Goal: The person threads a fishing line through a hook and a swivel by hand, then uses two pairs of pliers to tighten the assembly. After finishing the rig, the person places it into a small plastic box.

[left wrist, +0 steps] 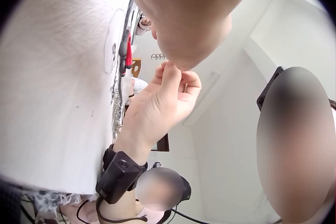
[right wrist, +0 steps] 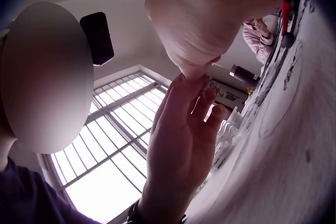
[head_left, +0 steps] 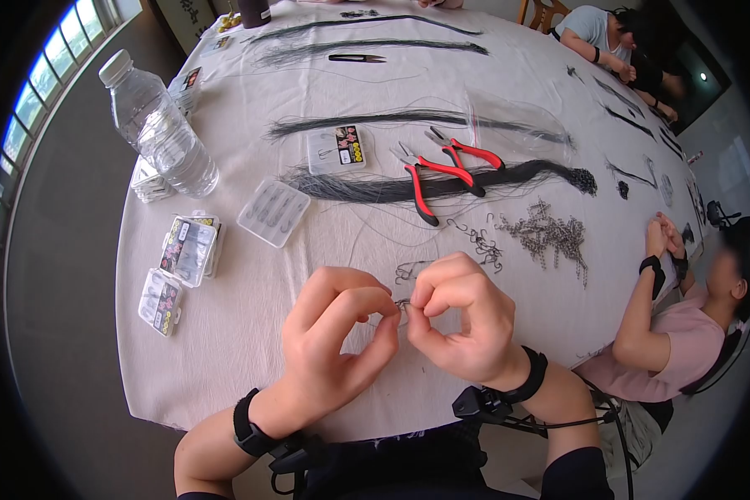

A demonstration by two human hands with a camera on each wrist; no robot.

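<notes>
My left hand (head_left: 329,342) and right hand (head_left: 467,321) meet low over the table, thumb and forefinger pinched on each. Between the fingertips shows a small dark bit of a fishing rig (head_left: 402,304) on thin line; the fingers hide most of it. Just beyond them, a row of fish hooks (head_left: 412,268) shows in the head view. Hooks (left wrist: 157,56) also appear beside the fingertips in the left wrist view. More loose hooks (head_left: 482,243) and a heap of small metal swivels or chain (head_left: 550,233) lie past my right hand.
Two red-handled pliers (head_left: 425,192) lie across a bundle of dark line (head_left: 367,187). Clear hook boxes (head_left: 275,213) and a water bottle (head_left: 167,125) stand at left. Small scissors (head_left: 357,58) are farther back. Other people (head_left: 671,333) sit along the right side of the white-covered table (head_left: 225,367).
</notes>
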